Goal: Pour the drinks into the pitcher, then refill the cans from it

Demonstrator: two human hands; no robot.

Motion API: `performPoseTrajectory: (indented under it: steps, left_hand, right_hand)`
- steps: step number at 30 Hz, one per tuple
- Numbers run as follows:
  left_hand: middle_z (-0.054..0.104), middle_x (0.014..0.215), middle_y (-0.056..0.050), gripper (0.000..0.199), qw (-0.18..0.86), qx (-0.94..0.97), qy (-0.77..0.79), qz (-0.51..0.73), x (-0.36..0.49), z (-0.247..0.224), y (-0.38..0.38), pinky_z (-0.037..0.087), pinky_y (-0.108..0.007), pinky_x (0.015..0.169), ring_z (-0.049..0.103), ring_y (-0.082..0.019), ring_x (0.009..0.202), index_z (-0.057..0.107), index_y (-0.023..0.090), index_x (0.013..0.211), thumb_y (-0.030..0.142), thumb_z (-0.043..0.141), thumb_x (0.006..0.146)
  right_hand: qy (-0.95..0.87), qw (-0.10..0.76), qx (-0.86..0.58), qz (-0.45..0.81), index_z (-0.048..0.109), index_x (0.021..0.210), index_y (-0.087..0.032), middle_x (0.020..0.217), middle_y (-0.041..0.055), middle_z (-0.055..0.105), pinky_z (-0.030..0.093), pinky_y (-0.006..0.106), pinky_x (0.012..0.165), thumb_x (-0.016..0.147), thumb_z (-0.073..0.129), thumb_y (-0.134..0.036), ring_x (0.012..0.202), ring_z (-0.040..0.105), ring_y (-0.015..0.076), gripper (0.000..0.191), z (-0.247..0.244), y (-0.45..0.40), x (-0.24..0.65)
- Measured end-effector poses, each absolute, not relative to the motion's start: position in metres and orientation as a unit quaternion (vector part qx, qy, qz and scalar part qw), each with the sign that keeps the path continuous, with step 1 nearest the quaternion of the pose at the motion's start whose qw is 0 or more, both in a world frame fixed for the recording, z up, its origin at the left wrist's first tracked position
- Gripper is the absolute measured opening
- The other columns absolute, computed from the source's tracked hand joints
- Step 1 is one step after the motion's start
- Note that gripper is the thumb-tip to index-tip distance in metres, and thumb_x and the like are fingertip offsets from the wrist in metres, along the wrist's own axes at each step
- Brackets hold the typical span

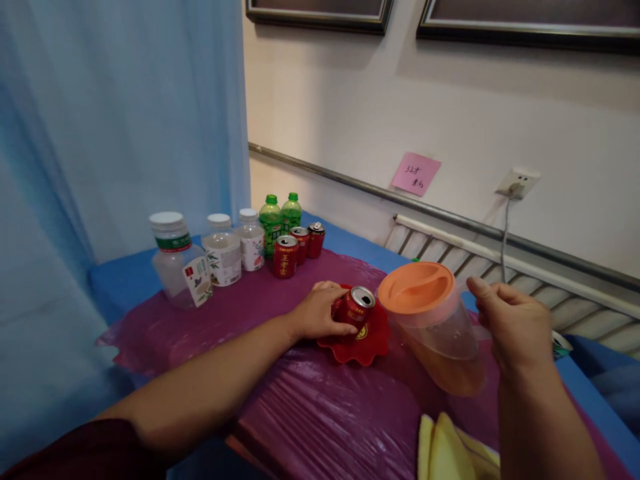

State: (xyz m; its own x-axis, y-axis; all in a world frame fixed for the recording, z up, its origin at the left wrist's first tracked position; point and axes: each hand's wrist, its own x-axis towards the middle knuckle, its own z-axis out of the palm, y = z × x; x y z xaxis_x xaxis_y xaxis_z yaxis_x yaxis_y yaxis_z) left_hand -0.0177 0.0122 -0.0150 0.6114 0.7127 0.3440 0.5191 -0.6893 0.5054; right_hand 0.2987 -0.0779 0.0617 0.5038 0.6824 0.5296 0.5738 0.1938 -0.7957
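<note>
My left hand is wrapped round an opened red drink can, which leans slightly to the right above a red dish with a scalloped rim. Whether the can rests on the dish I cannot tell. To the right, my right hand is closed on the handle side of a clear pitcher; the handle itself is mostly hidden. The pitcher tilts towards the can and holds an amber-looking liquid. Its orange lid is on, close to the can's top. No stream of liquid shows between them.
Behind stand several red cans, two green bottles and clear jars with white lids. Purple plastic sheeting covers the blue table. A yellow cloth lies in front; a radiator runs along the wall.
</note>
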Motion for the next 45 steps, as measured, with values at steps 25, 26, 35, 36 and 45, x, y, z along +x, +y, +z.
performPoseTrajectory:
  steps: [25,26,35,36,45]
  left_hand:
    - [0.071,0.114,-0.007,0.073,0.189,0.88,0.352,0.257,-0.016,-0.014,0.008,0.038,-0.044,0.104,0.06,-0.031,0.109,0.066,0.024,0.127,0.06,0.084,0.066]
    - [0.071,0.114,-0.007,0.072,0.189,0.88,0.352,0.255,-0.016,-0.014,0.008,0.038,-0.044,0.104,0.06,-0.031,0.109,0.066,0.024,0.127,0.06,0.084,0.066]
    - [0.07,0.115,-0.007,0.072,0.188,0.883,0.348,0.252,-0.015,-0.014,0.008,0.039,-0.044,0.103,0.06,-0.031,0.11,0.065,0.026,0.127,0.061,0.083,0.067]
    - [0.07,0.115,-0.007,0.072,0.189,0.883,0.348,0.251,-0.015,-0.014,0.007,0.039,-0.044,0.104,0.06,-0.031,0.11,0.065,0.025,0.127,0.06,0.083,0.067]
    - [0.071,0.113,-0.006,0.069,0.19,0.879,0.353,0.258,-0.014,-0.012,0.005,0.04,-0.043,0.102,0.061,-0.031,0.108,0.067,0.025,0.123,0.061,0.084,0.066]
  right_hand:
    - [-0.471,0.525,-0.708,0.035,0.056,0.054,-0.019,0.051,-0.0036,0.039,0.026,0.026,0.045,0.069,0.074,-0.067,0.051,0.035,0.0111,0.053,0.08,-0.092,0.273]
    - [-0.469,0.525,-0.709,0.038,0.055,0.054,-0.019,0.051,-0.0037,0.038,0.026,0.026,0.045,0.069,0.074,-0.067,0.051,0.035,0.0109,0.053,0.08,-0.093,0.272]
    - [-0.467,0.51,-0.722,0.02,0.054,0.053,-0.019,0.053,-0.0041,0.032,0.024,0.026,0.046,0.069,0.074,-0.068,0.052,0.032,0.0105,0.055,0.08,-0.094,0.271]
    - [-0.468,0.509,-0.723,0.016,0.055,0.054,-0.019,0.053,-0.0042,0.032,0.024,0.026,0.046,0.069,0.074,-0.068,0.052,0.032,0.0105,0.055,0.079,-0.094,0.272]
    - [-0.455,0.513,-0.727,0.032,0.057,0.056,-0.019,0.052,-0.0046,0.034,0.025,0.026,0.046,0.068,0.075,-0.069,0.053,0.033,0.0106,0.055,0.082,-0.096,0.27]
